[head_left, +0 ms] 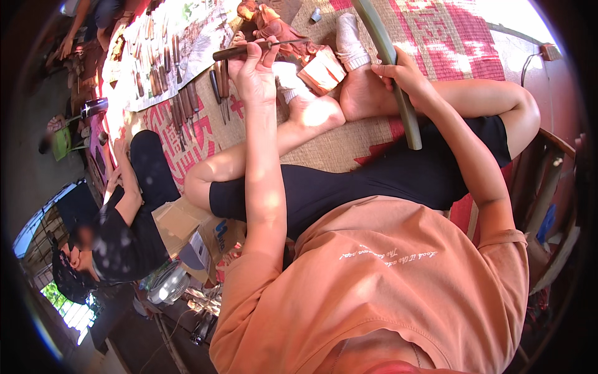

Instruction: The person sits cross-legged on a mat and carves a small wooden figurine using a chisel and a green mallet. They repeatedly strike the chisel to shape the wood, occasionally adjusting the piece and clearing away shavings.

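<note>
My left hand (254, 73) is closed around a carving chisel (246, 50) with a dark wooden handle, its thin metal blade pointing right. My right hand (406, 76) grips a long, green-grey bar (408, 118) that slants from the top edge down over my lap. Past the chisel's blade lies a reddish-brown carved wooden figure (274, 26). A pale, cut wooden block (322, 70) sits between my feet, beside the figure; whether the two are one piece I cannot tell. White sock-like covers wrap the front of both feet.
Several chisels (184, 109) lie on the patterned mat (336, 146) and on a pale sheet (202, 37) at the left. A cardboard box (187, 227) stands by my left knee. Beyond it sits another person in black (134, 234). Wooden furniture (542, 187) is at the right.
</note>
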`<action>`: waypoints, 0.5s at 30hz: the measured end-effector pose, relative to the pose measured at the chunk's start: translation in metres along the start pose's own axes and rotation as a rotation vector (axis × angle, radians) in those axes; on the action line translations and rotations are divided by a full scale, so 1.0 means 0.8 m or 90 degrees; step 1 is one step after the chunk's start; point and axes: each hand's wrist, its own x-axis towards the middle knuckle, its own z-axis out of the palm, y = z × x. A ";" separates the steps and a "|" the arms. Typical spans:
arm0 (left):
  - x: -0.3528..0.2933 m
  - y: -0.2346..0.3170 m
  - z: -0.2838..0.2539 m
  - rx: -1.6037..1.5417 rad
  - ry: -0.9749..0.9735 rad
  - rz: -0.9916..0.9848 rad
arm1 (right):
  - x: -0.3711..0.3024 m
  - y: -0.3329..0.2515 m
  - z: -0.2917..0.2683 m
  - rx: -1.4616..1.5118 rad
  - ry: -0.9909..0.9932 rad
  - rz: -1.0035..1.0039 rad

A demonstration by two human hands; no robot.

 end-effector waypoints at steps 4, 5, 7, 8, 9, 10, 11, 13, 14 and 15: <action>-0.005 0.002 0.011 0.142 0.026 0.158 | -0.001 0.001 0.001 0.014 0.010 -0.001; -0.008 0.001 0.018 0.221 0.033 0.176 | 0.000 0.001 0.000 0.009 0.006 -0.001; -0.008 -0.004 0.021 0.324 -0.022 0.194 | 0.001 0.002 -0.001 0.000 -0.006 -0.002; -0.006 -0.006 0.022 0.375 -0.049 0.203 | 0.001 0.000 -0.001 0.000 -0.006 -0.001; 0.000 -0.006 0.025 0.529 -0.107 0.272 | -0.001 -0.001 -0.001 0.001 -0.004 0.001; -0.001 -0.006 0.027 0.601 -0.152 0.285 | -0.002 -0.001 0.000 0.002 -0.003 0.004; -0.001 -0.007 0.031 0.646 -0.181 0.294 | -0.001 0.000 0.000 0.003 -0.005 0.005; 0.000 -0.007 0.042 0.714 -0.217 0.304 | 0.001 0.002 -0.002 0.004 -0.005 0.007; 0.001 -0.006 0.048 0.739 -0.222 0.306 | 0.000 0.002 -0.002 0.003 0.000 0.008; 0.001 -0.004 0.056 0.765 -0.227 0.309 | -0.001 0.001 -0.001 0.002 0.004 0.009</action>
